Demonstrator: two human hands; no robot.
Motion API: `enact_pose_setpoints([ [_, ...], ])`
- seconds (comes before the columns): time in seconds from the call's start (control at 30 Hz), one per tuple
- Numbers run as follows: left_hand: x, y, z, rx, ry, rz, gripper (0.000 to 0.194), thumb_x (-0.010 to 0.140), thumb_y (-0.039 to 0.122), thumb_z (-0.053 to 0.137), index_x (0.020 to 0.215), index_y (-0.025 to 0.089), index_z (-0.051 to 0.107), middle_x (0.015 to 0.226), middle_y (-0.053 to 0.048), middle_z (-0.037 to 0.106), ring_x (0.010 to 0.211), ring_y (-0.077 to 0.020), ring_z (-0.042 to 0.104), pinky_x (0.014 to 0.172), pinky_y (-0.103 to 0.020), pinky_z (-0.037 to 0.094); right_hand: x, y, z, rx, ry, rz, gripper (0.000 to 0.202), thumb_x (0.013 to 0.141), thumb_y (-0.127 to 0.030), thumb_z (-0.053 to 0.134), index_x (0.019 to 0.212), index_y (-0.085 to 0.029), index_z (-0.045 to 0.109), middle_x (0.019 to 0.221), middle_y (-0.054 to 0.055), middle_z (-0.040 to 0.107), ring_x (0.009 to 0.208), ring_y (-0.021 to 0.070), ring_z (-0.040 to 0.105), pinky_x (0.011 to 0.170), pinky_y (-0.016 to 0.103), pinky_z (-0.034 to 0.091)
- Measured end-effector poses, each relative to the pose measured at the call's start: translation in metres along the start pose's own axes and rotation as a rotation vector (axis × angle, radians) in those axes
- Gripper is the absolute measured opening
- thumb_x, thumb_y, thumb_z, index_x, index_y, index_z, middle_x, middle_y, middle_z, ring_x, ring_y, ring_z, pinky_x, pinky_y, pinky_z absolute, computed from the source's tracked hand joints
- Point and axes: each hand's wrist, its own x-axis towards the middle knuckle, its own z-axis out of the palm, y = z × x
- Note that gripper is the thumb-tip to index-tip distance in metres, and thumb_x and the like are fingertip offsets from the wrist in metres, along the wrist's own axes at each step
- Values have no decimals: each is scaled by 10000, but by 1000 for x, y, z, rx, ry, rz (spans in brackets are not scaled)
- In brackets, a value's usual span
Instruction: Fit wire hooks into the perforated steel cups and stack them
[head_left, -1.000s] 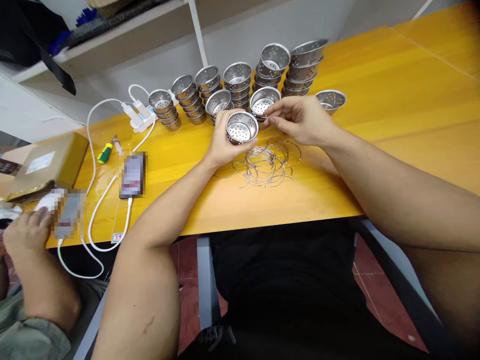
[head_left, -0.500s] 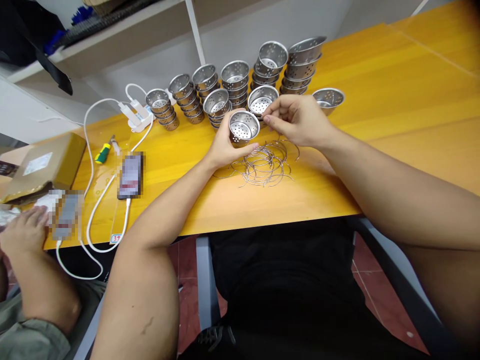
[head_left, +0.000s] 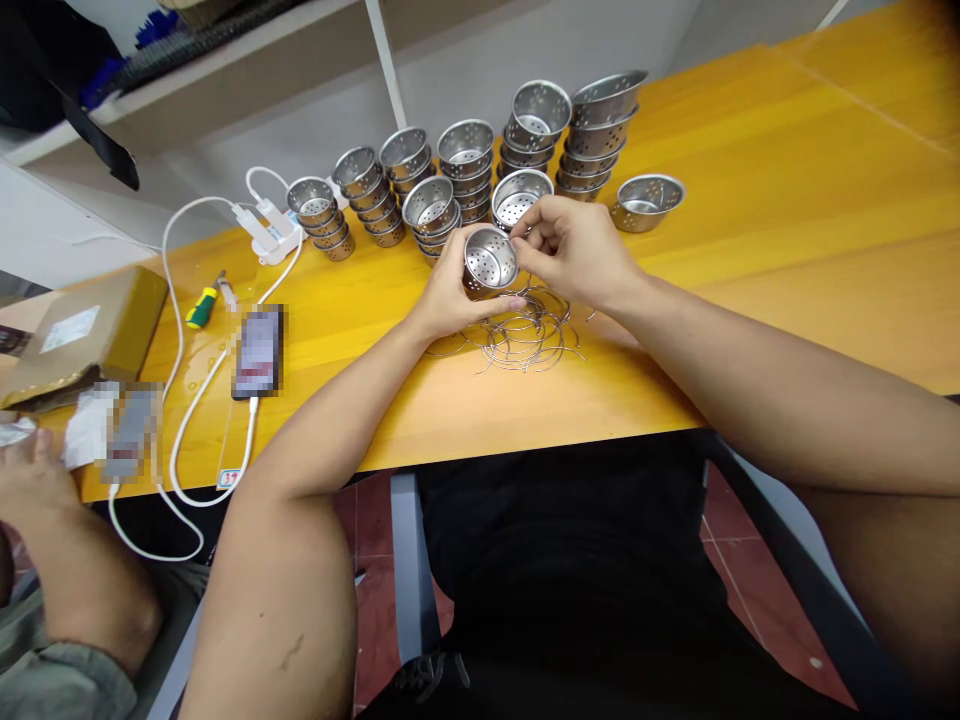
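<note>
My left hand (head_left: 448,295) grips a small perforated metal cup (head_left: 490,260) from its left side, with the mouth tilted up towards me. At the cup's right rim, my right hand (head_left: 566,248) has its thumb and forefinger pinched together; what lies between them, if anything, is too small to make out. Below both hands a loose heap of thin wire rings (head_left: 529,335) lies on the table. Just behind the held cup stand more perforated cups (head_left: 523,195), partly covered by my right hand.
Several stacks of perforated cups (head_left: 465,160) line the back of the yellow table (head_left: 787,220). A single cup (head_left: 649,203) stands to their right. On the left are a phone (head_left: 257,352), white cables, a power strip (head_left: 274,240), a green-yellow screwdriver (head_left: 202,308), a cardboard box (head_left: 94,330) and another person's hand (head_left: 34,480).
My right hand has moved left and slightly down, up against the held cup's rim. The cup has tipped a little. The other person's hand has shifted left, away from the pale wrapper.
</note>
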Motion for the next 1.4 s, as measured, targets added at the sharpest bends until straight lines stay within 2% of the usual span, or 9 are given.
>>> enact_pose_setpoints([
  [0.33,2,12,-3,-52,6,19,1244,1025,1079,821,1913,345,352,1789,-172,601,1695,-409,678,1474,-634,587,1,-10,1,71,-15,56,468,1126,-706,1013,1029,-315,776,727,-2,632,634,210,504,667,460,474],
  [0.43,1,11,0,-72,10,1,1229,1052,1059,810,1930,342,335,1793,-173,609,1682,-397,703,1466,-625,608,3,-15,-3,164,-45,36,600,1049,-875,1024,1015,-316,809,759,22,669,661,227,530,647,458,458],
  [0.53,1,8,3,-121,25,-2,1151,1094,1046,766,1912,352,347,1758,-152,637,1637,-377,751,1442,-627,636,4,-25,-11,274,-94,25,756,946,-1052,1014,988,-317,844,859,54,748,718,244,585,675,471,514],
  [0.7,2,7,3,-157,4,-7,1056,1141,1040,688,1886,368,360,1667,-119,678,1561,-366,801,1418,-657,651,2,-40,-20,377,-250,77,811,756,-1067,1135,1097,-371,893,857,23,758,733,258,575,693,489,557],
  [0.83,2,11,2,-159,-14,-10,1036,1134,1031,719,1849,361,382,1651,-120,692,1514,-343,820,1353,-610,691,3,-38,-16,425,-274,95,836,700,-1069,1162,967,-353,824,778,8,734,657,238,579,626,478,525],
  [0.93,2,11,2,-140,-21,-14,1079,1136,1021,723,1885,348,334,1703,-144,666,1584,-374,787,1405,-653,657,3,-33,-11,412,-245,120,871,689,-1107,1134,917,-343,784,693,-7,689,614,228,567,558,459,490],
  [1.07,1,7,2,-134,-41,-35,1091,1131,1000,755,1881,323,343,1741,-165,659,1641,-399,753,1468,-670,606,3,-28,-5,385,-202,126,893,677,-1124,1124,898,-335,768,697,9,694,635,248,616,550,461,540],
  [1.27,1,8,0,-131,-72,-67,1073,1149,964,764,1873,286,355,1786,-198,657,1668,-400,738,1498,-669,579,3,-22,1,378,-173,101,846,742,-1033,1168,919,-324,741,768,29,701,719,276,672,611,453,572],
  [1.4,2,12,1,-158,-53,-84,1040,1132,975,780,1816,287,405,1733,-180,685,1630,-387,761,1469,-648,609,2,-16,1,352,-164,101,805,778,-982,1183,934,-327,742,803,36,721,765,293,698,629,459,595],
])
